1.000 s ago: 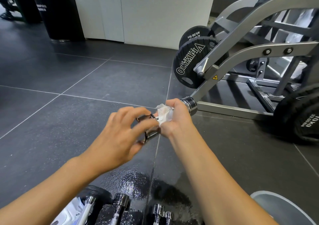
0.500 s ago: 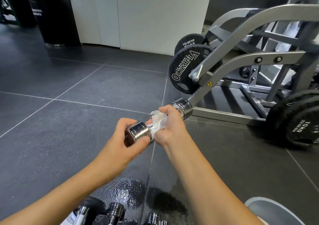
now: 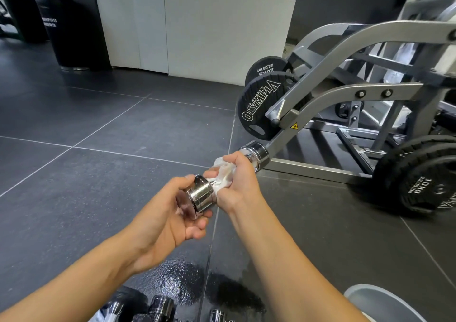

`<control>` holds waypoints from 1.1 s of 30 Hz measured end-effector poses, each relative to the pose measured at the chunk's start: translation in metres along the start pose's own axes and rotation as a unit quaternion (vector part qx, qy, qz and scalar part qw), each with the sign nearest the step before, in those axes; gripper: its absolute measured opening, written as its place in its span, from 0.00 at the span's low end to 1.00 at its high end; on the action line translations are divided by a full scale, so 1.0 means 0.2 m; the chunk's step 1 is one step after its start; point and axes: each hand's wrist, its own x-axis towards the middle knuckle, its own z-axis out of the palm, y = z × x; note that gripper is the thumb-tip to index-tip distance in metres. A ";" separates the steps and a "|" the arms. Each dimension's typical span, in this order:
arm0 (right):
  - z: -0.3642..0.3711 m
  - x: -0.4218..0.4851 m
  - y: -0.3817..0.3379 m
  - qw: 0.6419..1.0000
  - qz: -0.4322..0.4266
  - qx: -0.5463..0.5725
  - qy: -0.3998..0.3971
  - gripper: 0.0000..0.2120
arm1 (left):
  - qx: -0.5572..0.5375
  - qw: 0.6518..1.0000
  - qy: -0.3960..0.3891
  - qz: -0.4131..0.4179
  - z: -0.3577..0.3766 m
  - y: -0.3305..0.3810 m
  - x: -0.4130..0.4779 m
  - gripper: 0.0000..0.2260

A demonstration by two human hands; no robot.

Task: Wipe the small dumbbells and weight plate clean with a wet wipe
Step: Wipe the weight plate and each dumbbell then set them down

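Dumbbell (image 3: 201, 197) held above the floor (image 3: 98, 186): its near chrome head now lies cradled from beneath in the left grip (image 3: 172, 220), which clasped it from above a second ago. The right grip (image 3: 240, 181) is closed round the wet wipe (image 3: 223, 173) on the handle, so the bar is probably being turned to wipe all round.

Glossy chrome dumbbell (image 3: 201, 195), crumpled wipe (image 3: 223, 173)

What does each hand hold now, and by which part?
The left hand holds the chrome dumbbell by its near head; the right hand grips the wet wipe wrapped round the dumbbell's handle.
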 end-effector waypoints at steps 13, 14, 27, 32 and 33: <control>0.01 -0.01 -0.02 0.999 0.000 0.044 -0.019 0.14 | 0.539 0.761 0.139 0.333 -0.13 -0.04 0.02 0.49; 0.01 -0.01 -0.01 0.999 -0.004 0.042 -0.013 0.14 | 0.419 0.872 0.119 0.224 -0.09 -0.03 0.00 0.48; 0.05 -0.07 0.00 0.999 -0.020 0.044 -0.021 0.09 | 0.643 0.615 0.127 0.439 -0.16 -0.08 0.02 0.37; 0.03 -0.03 0.02 0.997 -0.040 0.061 -0.007 0.09 | 0.325 0.914 0.081 0.228 -0.06 -0.05 -0.03 0.42; 0.02 -0.03 0.02 0.997 -0.041 0.062 -0.009 0.09 | 0.215 0.963 0.066 0.146 -0.03 -0.04 -0.04 0.40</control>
